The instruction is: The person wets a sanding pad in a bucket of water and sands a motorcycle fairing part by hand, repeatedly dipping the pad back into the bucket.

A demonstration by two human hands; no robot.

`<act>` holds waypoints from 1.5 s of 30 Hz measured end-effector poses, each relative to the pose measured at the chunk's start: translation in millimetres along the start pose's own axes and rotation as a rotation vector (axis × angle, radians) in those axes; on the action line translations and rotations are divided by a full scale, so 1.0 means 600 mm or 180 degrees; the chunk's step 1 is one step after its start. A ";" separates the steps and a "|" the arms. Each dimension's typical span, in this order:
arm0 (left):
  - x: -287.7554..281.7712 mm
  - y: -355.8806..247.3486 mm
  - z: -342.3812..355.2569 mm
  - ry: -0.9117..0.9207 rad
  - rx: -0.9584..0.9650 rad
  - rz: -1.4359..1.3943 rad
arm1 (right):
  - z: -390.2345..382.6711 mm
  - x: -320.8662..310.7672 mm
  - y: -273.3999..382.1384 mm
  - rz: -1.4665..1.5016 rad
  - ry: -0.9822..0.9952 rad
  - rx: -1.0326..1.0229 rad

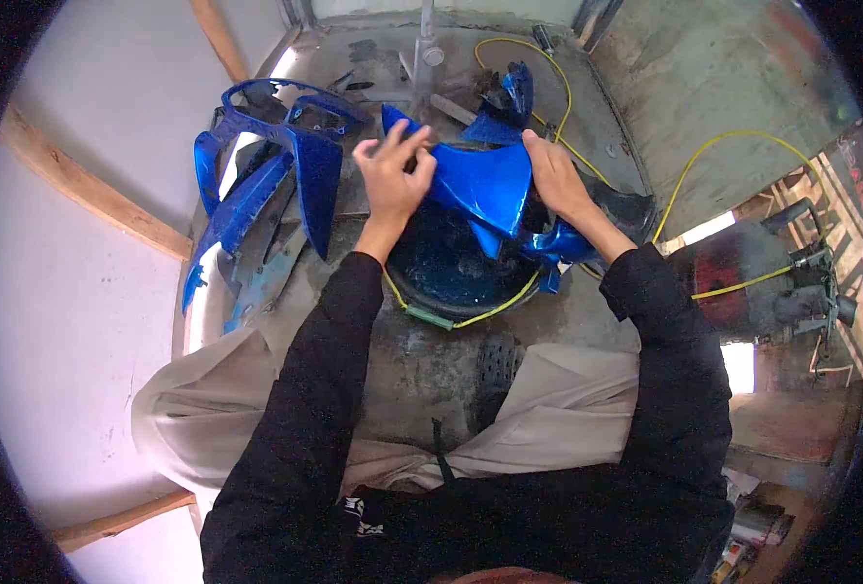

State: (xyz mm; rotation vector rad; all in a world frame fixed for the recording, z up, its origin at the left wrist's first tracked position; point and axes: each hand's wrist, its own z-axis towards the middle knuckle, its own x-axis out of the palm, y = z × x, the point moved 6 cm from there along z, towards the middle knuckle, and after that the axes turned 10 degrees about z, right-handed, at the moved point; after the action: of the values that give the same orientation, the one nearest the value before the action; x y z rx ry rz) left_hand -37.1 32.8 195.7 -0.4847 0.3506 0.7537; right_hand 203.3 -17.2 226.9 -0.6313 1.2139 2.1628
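Note:
A glossy blue plastic fairing panel [485,180] is held up over a round black basin [441,268]. My right hand [556,177] grips the panel's right edge, fingers along its back. At the panel's left end, my left hand [392,177] has its fingers spread and partly curled, with nothing seen in them. Whether that hand touches the panel, I cannot tell. Under the panel's right side, another shiny blue part [560,241] rests at the basin's rim. A yellow cord with a green handle [429,317] runs along the basin's near side.
Larger blue fairing pieces [316,185] lie to the left by the white wall. More blue parts [509,102] sit beyond the panel, near a metal post [426,58]. A yellow hose [569,92] loops across the floor toward a dark red tank-like machine [733,277] at right.

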 end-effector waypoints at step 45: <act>-0.046 -0.150 -0.027 0.0209 0.0494 -0.0836 | -0.015 -0.019 -0.019 -0.0164 -0.0034 -0.0214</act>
State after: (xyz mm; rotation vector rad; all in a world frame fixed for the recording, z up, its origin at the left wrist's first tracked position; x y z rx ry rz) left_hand 7.0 -47.8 221.3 -0.3999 0.3945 0.4529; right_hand 220.3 -23.1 222.8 -0.6710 1.1115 2.1688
